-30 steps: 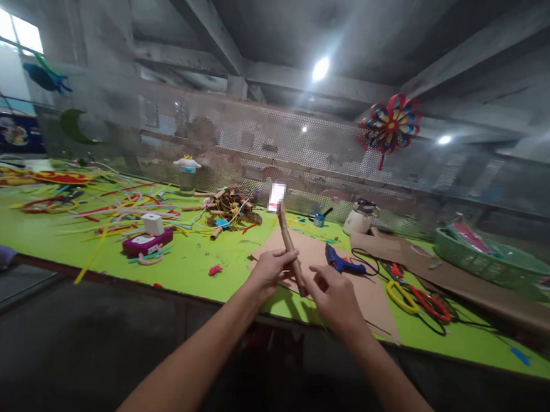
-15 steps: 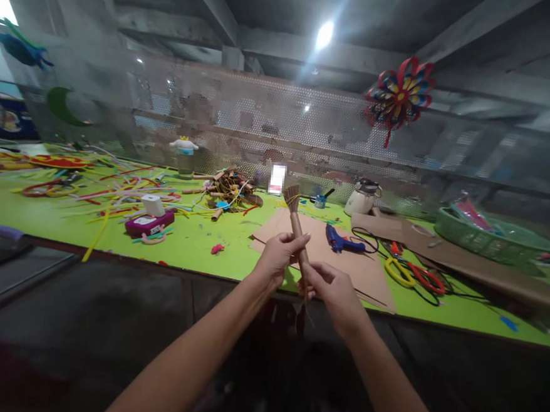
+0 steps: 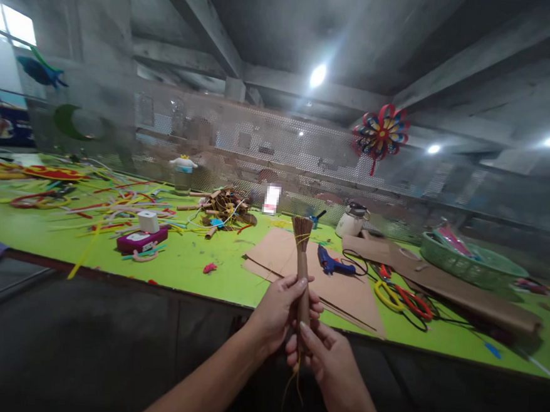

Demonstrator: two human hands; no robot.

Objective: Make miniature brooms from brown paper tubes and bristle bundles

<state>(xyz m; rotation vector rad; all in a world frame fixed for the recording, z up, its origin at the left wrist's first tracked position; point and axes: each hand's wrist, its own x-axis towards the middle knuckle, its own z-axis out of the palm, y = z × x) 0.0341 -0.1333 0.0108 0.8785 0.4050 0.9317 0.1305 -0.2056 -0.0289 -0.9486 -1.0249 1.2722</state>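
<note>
Your left hand [image 3: 279, 313] gripped the small brown broom [image 3: 303, 296] mid-handle and your right hand [image 3: 328, 354] pinched its lower end, apparently to steady it upright, bristles up, in front of the green surface [image 3: 189, 280], near the brown sheets [image 3: 344, 292].

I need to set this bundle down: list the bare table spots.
Bare green tabletop lies between the purple box and brown sheets, around a pink scrap; more lies front left, left of the yellow strip. Crowded: back left, with colourful strips, and right of the sheets, with scissors.
</note>
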